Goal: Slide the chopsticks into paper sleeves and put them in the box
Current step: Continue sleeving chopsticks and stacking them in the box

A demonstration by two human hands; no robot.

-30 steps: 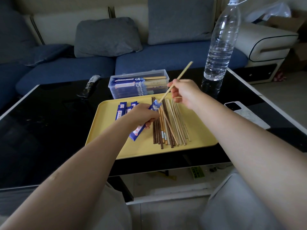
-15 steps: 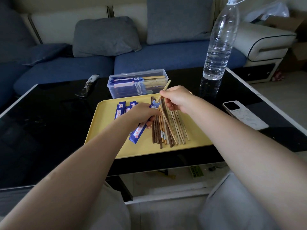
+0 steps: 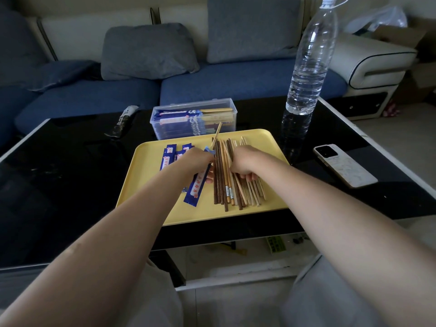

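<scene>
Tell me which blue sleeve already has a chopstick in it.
The blue sleeve gripped by the left hand: a light chopstick pokes from its top. The other sleeves lie flat, untouched, on the tray.

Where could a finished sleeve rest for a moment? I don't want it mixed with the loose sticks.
Free: the tray's near-left corner, between its rim and the sleeve in the left hand, and the black table left of the tray. Crowded: the tray's right half, with loose chopsticks under the right hand.
</scene>
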